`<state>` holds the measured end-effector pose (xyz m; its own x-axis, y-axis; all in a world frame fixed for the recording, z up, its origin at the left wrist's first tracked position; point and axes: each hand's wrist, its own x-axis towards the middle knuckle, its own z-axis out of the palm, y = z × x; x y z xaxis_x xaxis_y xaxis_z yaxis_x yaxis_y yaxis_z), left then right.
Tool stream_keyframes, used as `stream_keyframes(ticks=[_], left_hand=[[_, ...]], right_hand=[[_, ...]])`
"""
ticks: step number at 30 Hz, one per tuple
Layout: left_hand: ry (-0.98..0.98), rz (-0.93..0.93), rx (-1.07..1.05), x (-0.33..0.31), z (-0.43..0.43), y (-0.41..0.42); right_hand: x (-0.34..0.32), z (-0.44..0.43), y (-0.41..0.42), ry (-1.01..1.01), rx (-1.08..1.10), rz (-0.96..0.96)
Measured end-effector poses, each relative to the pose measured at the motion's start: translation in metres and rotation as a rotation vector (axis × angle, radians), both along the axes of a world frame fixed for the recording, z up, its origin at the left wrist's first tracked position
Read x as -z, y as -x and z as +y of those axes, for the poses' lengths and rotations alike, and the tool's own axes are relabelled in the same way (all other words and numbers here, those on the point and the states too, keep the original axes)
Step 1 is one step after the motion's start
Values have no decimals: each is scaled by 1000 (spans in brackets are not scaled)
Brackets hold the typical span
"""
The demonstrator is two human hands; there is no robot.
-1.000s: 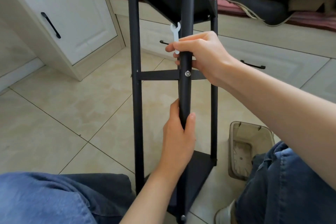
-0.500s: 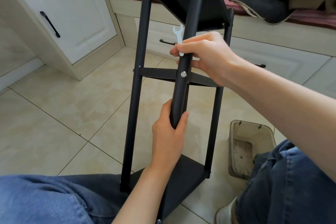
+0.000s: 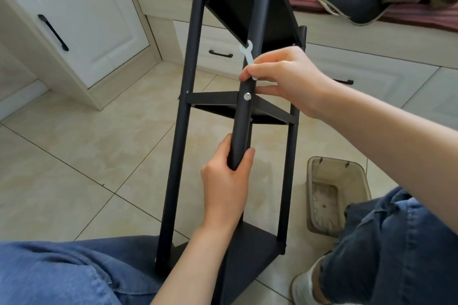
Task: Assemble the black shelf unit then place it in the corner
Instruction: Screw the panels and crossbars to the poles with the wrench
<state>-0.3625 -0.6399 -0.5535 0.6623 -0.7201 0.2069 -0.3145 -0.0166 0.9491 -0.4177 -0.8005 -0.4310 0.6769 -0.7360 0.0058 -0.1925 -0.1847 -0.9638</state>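
The black shelf unit (image 3: 183,96) stands tilted between my knees, its triangular shelves joined by three round posts. My left hand (image 3: 226,181) grips the front post below the middle shelf. Higher on that same post, my right hand (image 3: 282,79) curls around it and pinches a small white flat wrench (image 3: 248,56) against it, the wrench's open jaw pointing up. A silver bolt head (image 3: 247,96) shows on the post just below my right hand, at the middle shelf.
A translucent grey bin (image 3: 334,195) sits on the tile floor right of the shelf. White cabinets (image 3: 81,22) stand at left and a bench with drawers, cushions and clutter (image 3: 371,2) runs behind. My knees in jeans flank the shelf base.
The shelf unit has tipped and turned, its top swinging right and its base sliding left toward my left knee. Both hands kept their grips on the front post.
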Motion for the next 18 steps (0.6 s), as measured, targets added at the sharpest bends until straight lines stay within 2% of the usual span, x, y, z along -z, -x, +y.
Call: stream_keyframes(ticks=[4, 12, 18], left_hand=[[5, 11, 20, -2, -4, 0], [2, 44, 47, 0, -12, -7], [2, 25, 27, -2, -10, -19]], right_hand=[[7, -1, 6, 38, 51, 8], [35, 10, 10, 239, 267, -65], [86, 36, 16, 36, 548, -184]])
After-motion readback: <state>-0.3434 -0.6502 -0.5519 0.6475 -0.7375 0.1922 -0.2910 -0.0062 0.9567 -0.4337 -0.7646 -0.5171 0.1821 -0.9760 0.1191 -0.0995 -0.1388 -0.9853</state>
